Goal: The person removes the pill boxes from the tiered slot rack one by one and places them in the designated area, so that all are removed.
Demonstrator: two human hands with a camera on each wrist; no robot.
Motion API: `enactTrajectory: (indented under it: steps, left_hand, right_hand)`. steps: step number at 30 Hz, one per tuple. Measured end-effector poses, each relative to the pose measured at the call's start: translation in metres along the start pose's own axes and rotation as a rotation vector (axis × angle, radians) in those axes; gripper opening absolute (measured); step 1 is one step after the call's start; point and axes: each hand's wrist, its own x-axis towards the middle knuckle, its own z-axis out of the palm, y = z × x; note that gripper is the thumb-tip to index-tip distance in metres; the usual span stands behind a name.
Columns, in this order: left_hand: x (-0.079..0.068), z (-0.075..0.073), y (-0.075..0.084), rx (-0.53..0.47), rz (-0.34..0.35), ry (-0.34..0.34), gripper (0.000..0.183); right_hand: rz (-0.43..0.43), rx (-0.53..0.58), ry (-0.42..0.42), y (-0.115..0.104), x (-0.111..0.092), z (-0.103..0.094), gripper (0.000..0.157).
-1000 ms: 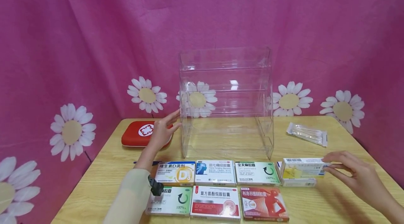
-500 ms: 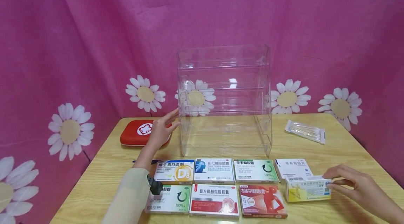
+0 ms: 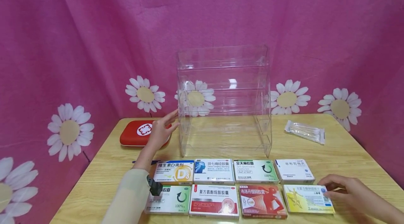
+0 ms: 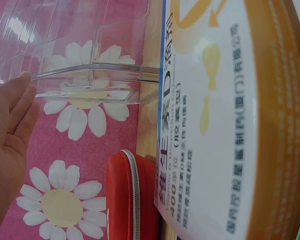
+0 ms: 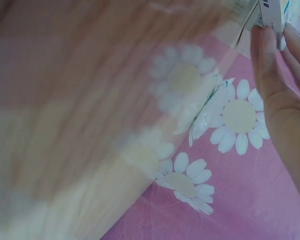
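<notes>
My left hand [image 3: 160,133] rests its extended fingertips against the left side of a transparent tiered display rack [image 3: 225,146]. The left wrist view also shows these fingers [image 4: 21,95] at the rack's edge. At the right end of the front row, my right hand [image 3: 347,190] pinches the right end of a yellow and white medicine box [image 3: 304,199], which lies face up. Thumb and fingers flank the box's end [image 5: 271,15] in the right wrist view. Just behind it lies a white medicine box [image 3: 294,170]. A red medicine box [image 3: 262,201] is on its left.
More medicine boxes form two rows before the rack, including an orange and white vitamin D box [image 3: 175,172] and a red and white box [image 3: 214,201]. A red zippered case [image 3: 130,134] sits behind my left wrist. A cotton swab packet [image 3: 305,132] lies at the back right.
My right hand has brought the yellow and white box forward off the white box and laid it flat beside the red one. The left hand stays at the rack.
</notes>
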Motion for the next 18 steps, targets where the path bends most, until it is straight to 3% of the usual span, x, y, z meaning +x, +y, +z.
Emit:
enactTrajectory:
  steps: [4, 9, 18]
  left_hand:
    - [-0.0013, 0.0006, 0.0000, -0.014, 0.022, 0.010, 0.053]
    - [-0.0030, 0.0015, 0.0001, -0.029, 0.046, 0.018, 0.054]
    - [-0.0026, 0.0042, 0.0011, -0.031, 0.025, 0.013, 0.053]
  right_hand:
    - [0.054, -0.050, -0.068, 0.0016, 0.0037, -0.0012, 0.014]
    - [0.045, -0.053, -0.084, 0.0037, 0.0056, 0.0001, 0.012]
    - [0.078, -0.065, -0.101, 0.0048, 0.0048, -0.0015, 0.015]
